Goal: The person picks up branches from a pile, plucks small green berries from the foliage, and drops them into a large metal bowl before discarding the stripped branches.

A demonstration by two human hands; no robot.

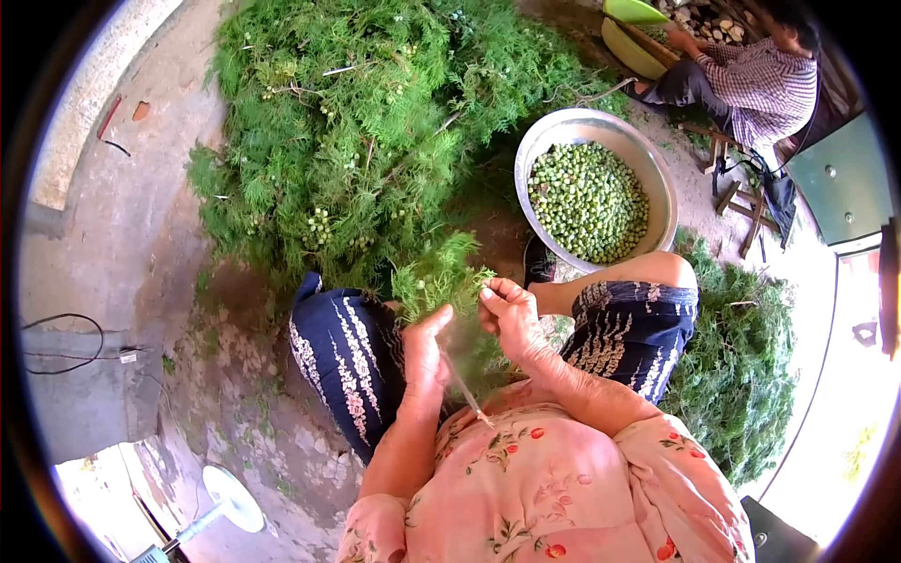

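Observation:
My left hand [427, 355] is closed around the stem of a feathery green evergreen branch [439, 274]. The bare, pale end of that stem juts out below the hand toward my pink floral shirt. At the right edge of the foliage, my right hand [511, 319] is closed, thumb and fingertips pinched together; whatever is between them is too small to make out. Beyond it stands a wide metal basin [649, 155] holding many small green seed cones [589, 202]. A big heap of cut evergreen branches [347, 122] rises in front of me, some bearing pale green cones.
More cut greenery [732, 357] lies at my right. At the upper right a seated person in a checked shirt [765, 89] reaches toward a green basin [631, 49]. A small wooden stool [749, 211] stands nearby. A white fan [233, 499] is at the lower left.

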